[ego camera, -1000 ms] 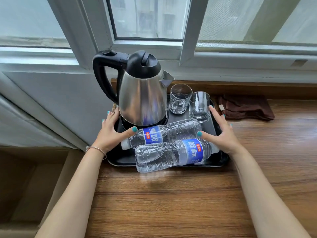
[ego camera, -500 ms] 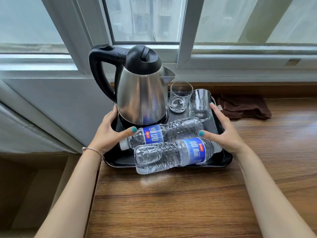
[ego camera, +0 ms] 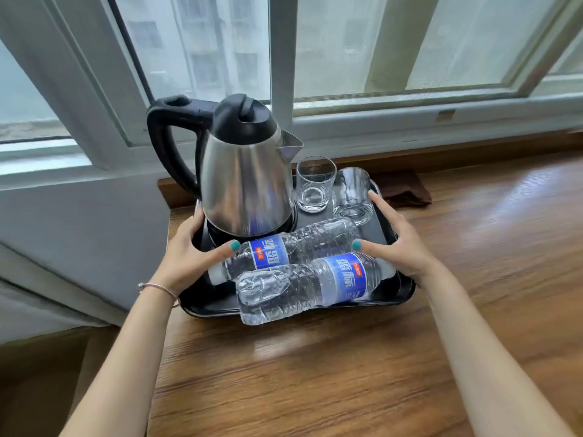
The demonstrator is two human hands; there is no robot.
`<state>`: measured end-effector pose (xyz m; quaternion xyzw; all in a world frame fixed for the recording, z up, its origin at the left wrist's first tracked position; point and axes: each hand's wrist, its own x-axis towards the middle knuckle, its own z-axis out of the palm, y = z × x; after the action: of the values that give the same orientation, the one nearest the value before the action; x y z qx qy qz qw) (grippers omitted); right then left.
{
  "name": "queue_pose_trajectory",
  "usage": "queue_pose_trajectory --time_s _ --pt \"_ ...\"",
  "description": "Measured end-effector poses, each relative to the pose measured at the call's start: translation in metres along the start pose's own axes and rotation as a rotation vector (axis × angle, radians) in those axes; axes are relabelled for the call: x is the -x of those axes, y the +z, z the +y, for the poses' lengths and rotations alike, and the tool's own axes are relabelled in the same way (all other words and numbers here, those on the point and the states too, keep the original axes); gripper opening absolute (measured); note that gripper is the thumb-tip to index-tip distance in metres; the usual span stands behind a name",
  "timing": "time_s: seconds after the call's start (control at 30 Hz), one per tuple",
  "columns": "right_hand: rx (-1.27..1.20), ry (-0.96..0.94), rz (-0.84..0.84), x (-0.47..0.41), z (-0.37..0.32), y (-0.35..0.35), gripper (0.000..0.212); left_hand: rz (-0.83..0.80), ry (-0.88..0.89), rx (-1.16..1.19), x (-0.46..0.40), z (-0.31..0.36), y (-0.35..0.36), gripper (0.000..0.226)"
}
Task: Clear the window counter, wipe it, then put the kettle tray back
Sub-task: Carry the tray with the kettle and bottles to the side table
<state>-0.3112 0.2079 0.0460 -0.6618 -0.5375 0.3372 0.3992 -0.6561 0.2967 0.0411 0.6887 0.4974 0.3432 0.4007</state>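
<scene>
A: Where's the tray [ego camera: 211,305]?
B: On the wooden counter [ego camera: 347,373] under the window, left hand [ego camera: 186,257] and right hand [ego camera: 400,244] gripping its sides, thumbs spread inward.
A: Labels?
B: Blue, Chinese characters, on two bottles [ego camera: 303,285] before the kettle [ego camera: 246,181].

A white-framed window [ego camera: 284,74] ran across the back of the scene, letting in soft, hazy daylight, with a pale building blurred beyond the glass. Below the window stretched a wood-grain tabletop [ego camera: 315,373], glossy where daylight fell on it. Left of the tabletop stood a plain grey-white wall panel [ego camera: 79,234].
</scene>
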Motion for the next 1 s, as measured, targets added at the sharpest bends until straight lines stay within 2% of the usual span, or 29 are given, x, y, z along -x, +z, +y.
queue_pose_trajectory --time_s 0.4,0.5,0.8,1.0 --pt "-0.065 0.076 0.155 0.048 0.024 -0.057 0.094 -0.152 0.139 -0.040 -0.012 0.060 0.054 0.069" --pt "-0.083 0.105 0.170 0.059 0.036 -0.083 0.095 -0.165 0.172 -0.026 -0.017 0.071 0.081 0.079" --pt "-0.052 0.118 0.287 0.111 0.074 -0.176 0.094 -0.300 0.222 -0.021 -0.015 0.125 0.181 0.068" --pt "-0.059 0.109 0.371 0.146 0.107 -0.256 0.093 -0.379 0.271 0.065 -0.018 0.162 0.266 0.096"
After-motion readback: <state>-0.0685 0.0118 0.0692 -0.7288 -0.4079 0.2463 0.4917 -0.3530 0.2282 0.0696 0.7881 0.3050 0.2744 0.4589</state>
